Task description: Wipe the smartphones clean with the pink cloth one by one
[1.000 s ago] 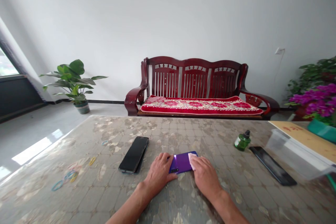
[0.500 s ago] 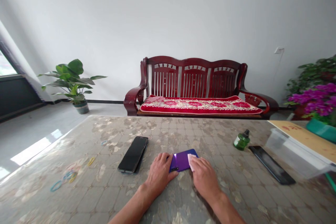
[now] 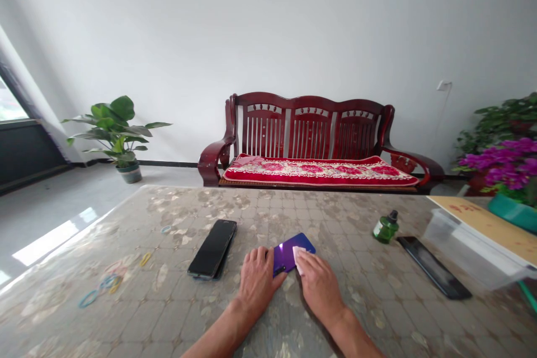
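A purple-blue phone [image 3: 287,250] lies back side up on the table, its camera strip near the lower left corner. My left hand [image 3: 259,275] grips its left end, the thumb along the near edge and the fingers at the far side. Pinched in my right hand [image 3: 318,279] is a small white tissue [image 3: 297,255], pressed onto the right part of the phone's back. To the left, a black phone [image 3: 213,249] lies screen up on top of another flat dark thing, mostly hidden.
A green bottle [image 3: 385,227] with a black cap stands at the right, beside another dark phone [image 3: 434,266]. A clear plastic box [image 3: 461,254] sits at the right edge. Several rubber bands [image 3: 109,282] lie at the left. Behind the table [image 3: 168,319] is a wooden bench [image 3: 310,134].
The phone has turned slightly, its right end now farther from me. My right hand with the tissue has moved a little left across the phone's back. My left hand keeps its hold.
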### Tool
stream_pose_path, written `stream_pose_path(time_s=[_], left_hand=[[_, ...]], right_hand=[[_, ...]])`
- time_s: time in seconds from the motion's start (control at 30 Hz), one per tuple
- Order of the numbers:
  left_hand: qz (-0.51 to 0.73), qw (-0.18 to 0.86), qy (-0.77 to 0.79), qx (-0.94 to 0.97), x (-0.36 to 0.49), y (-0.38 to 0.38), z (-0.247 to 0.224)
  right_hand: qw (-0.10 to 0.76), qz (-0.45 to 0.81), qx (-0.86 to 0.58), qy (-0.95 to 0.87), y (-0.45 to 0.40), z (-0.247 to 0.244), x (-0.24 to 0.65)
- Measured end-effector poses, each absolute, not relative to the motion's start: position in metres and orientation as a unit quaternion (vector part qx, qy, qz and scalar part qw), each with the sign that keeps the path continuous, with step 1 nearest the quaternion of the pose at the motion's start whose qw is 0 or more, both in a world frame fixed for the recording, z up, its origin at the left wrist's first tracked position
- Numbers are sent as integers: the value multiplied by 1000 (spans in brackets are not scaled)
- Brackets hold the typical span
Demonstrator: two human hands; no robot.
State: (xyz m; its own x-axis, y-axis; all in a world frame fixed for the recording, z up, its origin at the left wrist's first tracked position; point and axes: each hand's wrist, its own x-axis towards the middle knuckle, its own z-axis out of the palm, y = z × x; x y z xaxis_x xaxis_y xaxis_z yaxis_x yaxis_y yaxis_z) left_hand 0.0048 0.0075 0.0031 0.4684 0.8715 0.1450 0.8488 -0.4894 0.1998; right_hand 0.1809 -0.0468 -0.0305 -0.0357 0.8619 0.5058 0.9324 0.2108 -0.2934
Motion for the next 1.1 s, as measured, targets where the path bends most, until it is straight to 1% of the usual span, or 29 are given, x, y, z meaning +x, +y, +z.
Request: stream_pose_path(time_s=[0.1, 0.2, 0.33, 0.43, 0.57, 0.7, 0.97, 1.1], left_hand=[[97, 43, 496, 862, 6, 2, 6], [95, 45, 481, 870, 7, -6, 5], [81, 68, 429, 897, 8, -14, 2], [83, 98, 390, 912, 7, -15, 1], [115, 130, 368, 914, 6, -10, -3], [105, 147, 333, 925, 7, -4, -7], [124, 148, 318, 928, 8, -4, -9], [134, 152, 315, 927, 7, -5, -7]], right_hand=[[335, -48, -605, -720, -36, -34, 189], [345, -1, -588, -732, -25, -34, 196], [320, 67, -587, -741, -9, -23, 202], [292, 88, -588, -750, -4, -14, 201], [257, 67, -589, -763, -16, -11, 193], [236, 42, -594, -768, -26, -16, 187], [207, 13, -613, -763, 18, -3, 182], [198, -3, -604, -772, 16, -4, 182]])
